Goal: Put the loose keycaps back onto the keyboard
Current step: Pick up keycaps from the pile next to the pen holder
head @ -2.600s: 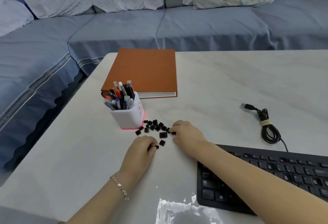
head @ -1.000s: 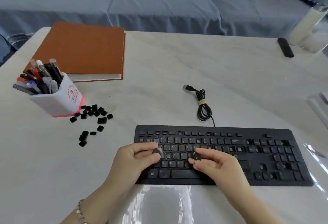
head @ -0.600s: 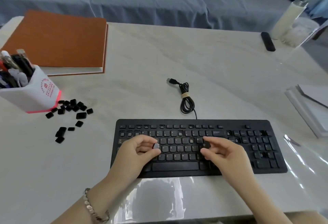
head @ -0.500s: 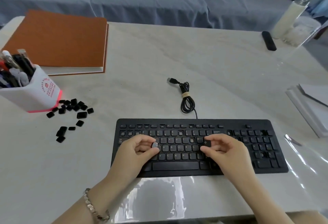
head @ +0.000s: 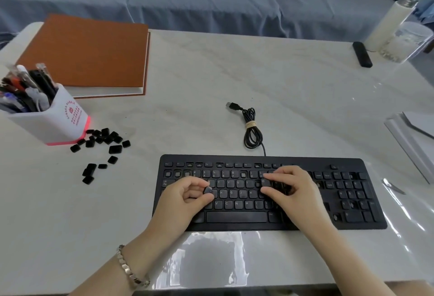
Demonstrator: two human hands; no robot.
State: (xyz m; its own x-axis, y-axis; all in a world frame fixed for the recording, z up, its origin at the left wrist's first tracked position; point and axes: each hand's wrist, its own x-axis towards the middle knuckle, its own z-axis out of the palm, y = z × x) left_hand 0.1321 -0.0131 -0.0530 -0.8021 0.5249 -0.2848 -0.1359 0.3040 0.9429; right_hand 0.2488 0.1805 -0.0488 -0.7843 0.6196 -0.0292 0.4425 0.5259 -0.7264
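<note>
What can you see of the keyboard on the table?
The keyboard is black, plastic-looking, with a number pad, level at the front of the table. Several key spots look bare. Its cable leaves the back edge into a tied coil, plug loose. The left hand and right hand hover over it, each pinching a keycap.

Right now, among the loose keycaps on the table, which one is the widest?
The oblong keycap, lying just nearer you than the cluster by the pen cup. The others look smaller, mostly square.
</note>
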